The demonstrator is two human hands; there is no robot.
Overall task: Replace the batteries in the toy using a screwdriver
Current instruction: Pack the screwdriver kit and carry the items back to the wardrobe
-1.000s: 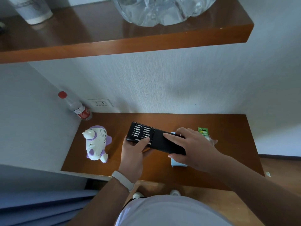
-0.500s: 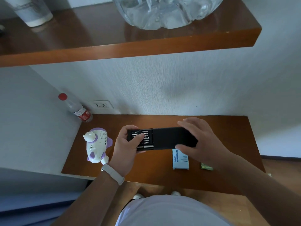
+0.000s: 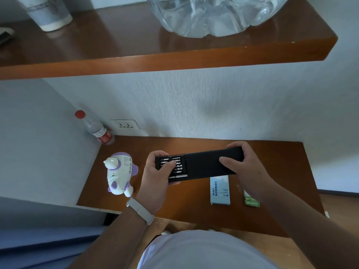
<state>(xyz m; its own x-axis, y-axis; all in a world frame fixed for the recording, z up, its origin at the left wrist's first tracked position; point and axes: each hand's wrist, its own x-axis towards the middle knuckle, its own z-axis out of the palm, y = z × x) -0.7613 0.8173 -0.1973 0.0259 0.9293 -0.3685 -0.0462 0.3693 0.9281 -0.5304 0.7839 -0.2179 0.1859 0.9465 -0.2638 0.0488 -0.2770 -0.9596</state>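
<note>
White and purple toy (image 3: 119, 173) sits on the left part of the brown table (image 3: 194, 212), just left of the left hand (image 3: 155, 183), nobody touching it, speaker holes facing up; cannot tell whether it is standing or lying on its side

Black screwdriver case (image 3: 209, 165) is held off the table between both hands, lying roughly level, left to right. Its inner tray (image 3: 172, 166) sticks out of the case's left end, rows of silver bits showing

Left hand grasps the tray end, thumb laid across the bits, fingers curled round the far edge and underneath. White wristband (image 3: 140, 210) on that wrist

Right hand (image 3: 246, 167) grasps the right end of the case, thumb on top, fingers wrapped over the far edge

Below the case on the table: light blue box (image 3: 220, 191) with print on it, flat. Just right of it a green battery pack (image 3: 251, 201), partly hidden by the right forearm

Back left corner: water bottle (image 3: 95, 128) with a red cap, leaning against the wall, next to a wall socket (image 3: 125, 125)

Above, a brown shelf (image 3: 136, 65) carries a big clear water jug (image 3: 213, 14) and a paper cup (image 3: 49, 12)
</note>
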